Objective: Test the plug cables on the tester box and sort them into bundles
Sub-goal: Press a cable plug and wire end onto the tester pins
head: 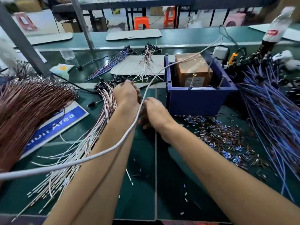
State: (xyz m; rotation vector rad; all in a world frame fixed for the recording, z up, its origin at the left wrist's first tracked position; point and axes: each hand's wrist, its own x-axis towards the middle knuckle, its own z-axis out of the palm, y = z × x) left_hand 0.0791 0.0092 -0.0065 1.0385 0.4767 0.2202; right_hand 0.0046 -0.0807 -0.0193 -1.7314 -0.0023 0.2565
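Gripping one pale cable bundle, left hand, right hand grip unclear.

R hand fingers hidden; bottle blurred

A matt green mat covers the bench; the blue bin looks like smooth plastic (the box inside wears glossy tape).

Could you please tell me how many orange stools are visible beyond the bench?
2: one orange stool behind the bench's middle, another just right of it, partly hidden by a rail.
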